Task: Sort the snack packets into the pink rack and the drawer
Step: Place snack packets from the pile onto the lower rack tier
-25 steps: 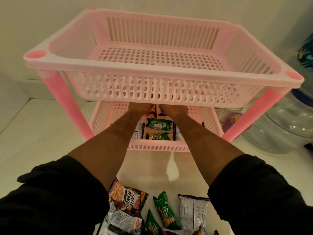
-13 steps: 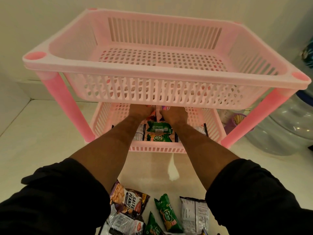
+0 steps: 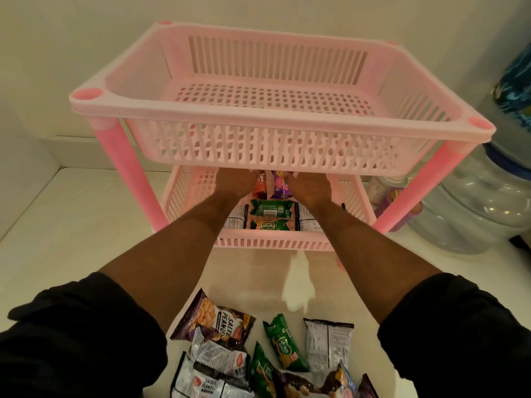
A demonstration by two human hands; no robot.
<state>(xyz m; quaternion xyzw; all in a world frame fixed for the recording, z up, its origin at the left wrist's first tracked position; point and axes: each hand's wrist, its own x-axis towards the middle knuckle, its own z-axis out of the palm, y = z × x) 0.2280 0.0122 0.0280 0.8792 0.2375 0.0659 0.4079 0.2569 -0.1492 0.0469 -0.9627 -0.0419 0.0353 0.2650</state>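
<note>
The pink rack (image 3: 275, 110) has two tiers, and its top basket holds nothing. Both my arms reach into the lower basket (image 3: 273, 242). My left hand (image 3: 234, 183) is at a red packet (image 3: 261, 186) with its thumb on the packet's top. My right hand (image 3: 311, 188) is at a purple packet (image 3: 280, 187) in the same way. The upper basket's front wall hides my fingertips. Two green packets (image 3: 271, 209) and white packets (image 3: 237, 219) lie in the lower basket. Loose packets lie near me: salted peanuts (image 3: 214, 318), green ones (image 3: 283, 343) and a white one (image 3: 327, 341).
Large clear water jugs (image 3: 474, 202) stand to the right of the rack, with a purple container (image 3: 398, 202) behind its right leg. A wall runs close behind the rack. The rack and packets sit on a white surface (image 3: 71, 225).
Both hands have drawn back a little toward the front of the lower basket. The red and purple packets show more between them now.
</note>
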